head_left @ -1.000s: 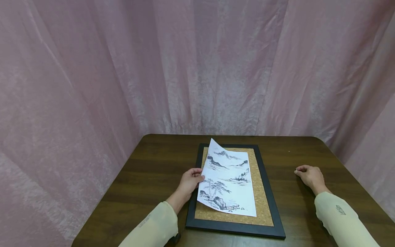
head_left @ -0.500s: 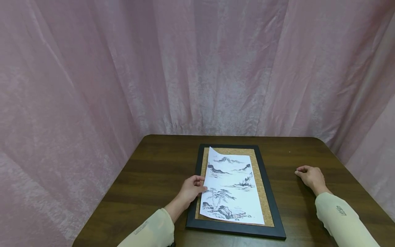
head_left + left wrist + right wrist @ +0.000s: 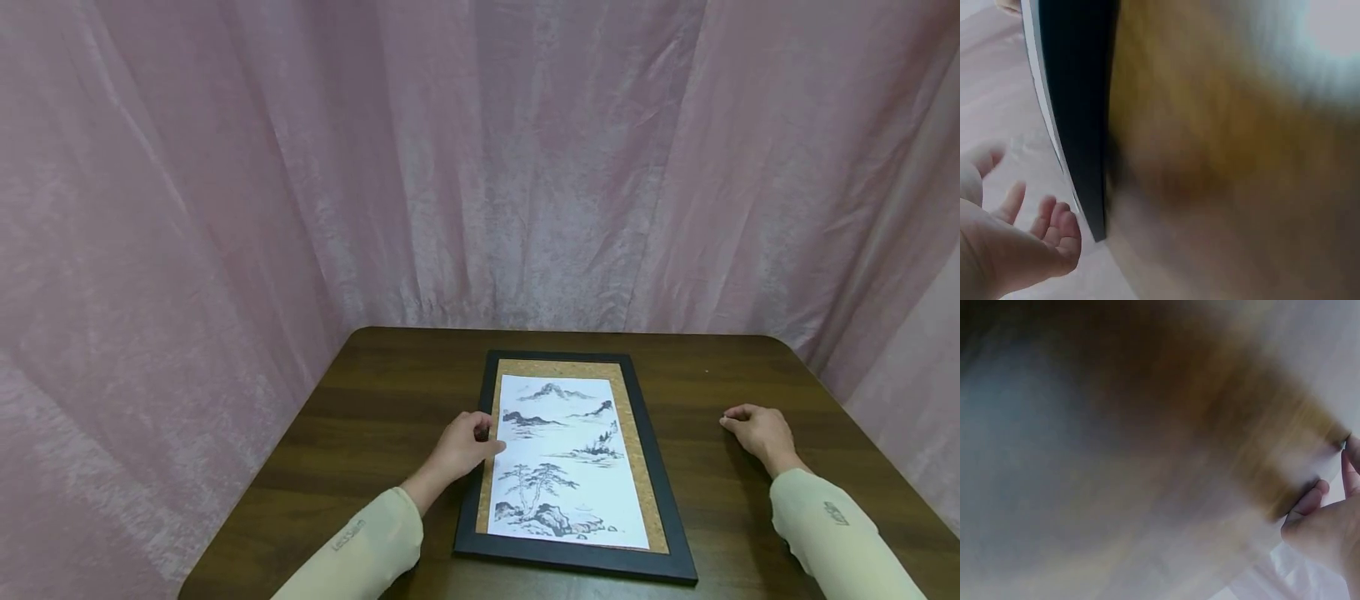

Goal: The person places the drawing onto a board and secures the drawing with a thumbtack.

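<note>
A sheet of white paper (image 3: 562, 450) printed with an ink landscape of mountains and pines lies flat on a cork board (image 3: 652, 508) with a black frame (image 3: 667, 467). At the sheet's left edge is my left hand (image 3: 463, 446), thumb and fingers spread apart over the frame's left side. The left wrist view shows that hand (image 3: 1029, 244) with nothing between its fingers. Farther right, my right hand (image 3: 759, 433) rests on the table with bent fingers, thumb and fingertips close together; I cannot tell whether they pinch something small.
The brown wooden table (image 3: 375, 433) has rounded far corners. A tiny pale speck (image 3: 707, 371) lies beyond the right hand. Pink curtains (image 3: 555, 167) hang behind the table and along both sides.
My left hand has brought the sheet down and to the right on the cork, then let go of it. The sheet's raised corner now lies flat. The right hand has stayed put.
</note>
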`<move>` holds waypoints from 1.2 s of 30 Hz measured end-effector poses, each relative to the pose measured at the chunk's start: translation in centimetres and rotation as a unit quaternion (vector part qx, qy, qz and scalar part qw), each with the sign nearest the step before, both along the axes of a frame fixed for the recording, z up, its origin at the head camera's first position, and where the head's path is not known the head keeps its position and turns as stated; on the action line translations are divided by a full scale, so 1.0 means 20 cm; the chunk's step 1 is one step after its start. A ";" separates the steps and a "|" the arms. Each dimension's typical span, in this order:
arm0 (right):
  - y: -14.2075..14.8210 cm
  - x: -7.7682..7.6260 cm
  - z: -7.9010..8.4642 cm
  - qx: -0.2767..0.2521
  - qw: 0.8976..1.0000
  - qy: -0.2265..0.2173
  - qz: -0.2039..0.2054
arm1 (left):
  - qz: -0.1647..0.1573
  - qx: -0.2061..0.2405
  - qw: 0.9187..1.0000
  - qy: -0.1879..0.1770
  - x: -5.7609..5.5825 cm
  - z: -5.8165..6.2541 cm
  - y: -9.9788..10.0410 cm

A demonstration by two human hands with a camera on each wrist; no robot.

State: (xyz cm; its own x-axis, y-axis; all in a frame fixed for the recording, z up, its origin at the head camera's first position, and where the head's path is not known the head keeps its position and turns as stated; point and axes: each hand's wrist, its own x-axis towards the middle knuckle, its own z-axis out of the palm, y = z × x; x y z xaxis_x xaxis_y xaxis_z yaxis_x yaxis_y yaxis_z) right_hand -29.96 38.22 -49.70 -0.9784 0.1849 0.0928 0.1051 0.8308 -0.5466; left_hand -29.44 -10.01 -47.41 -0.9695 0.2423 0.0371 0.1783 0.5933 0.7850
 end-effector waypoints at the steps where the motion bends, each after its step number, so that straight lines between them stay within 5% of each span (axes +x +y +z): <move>1: 0.00 0.00 0.00 -0.001 1.000 -0.002 -0.001 | -0.013 -0.028 1.000 0.005 -0.01 0.01 0.00; 8: 0.00 0.00 0.02 -0.017 0.999 -0.026 -0.012 | -0.085 -0.198 0.976 0.022 -0.04 0.00 0.00; 13: -0.01 -0.01 0.02 -0.023 0.999 -0.035 -0.019 | -0.097 -0.256 0.962 0.019 -0.05 -0.03 -0.01; 36: -0.20 -0.11 0.07 -0.058 0.998 0.020 -0.014 | -0.110 -0.256 0.960 -0.005 -0.08 -0.06 -0.02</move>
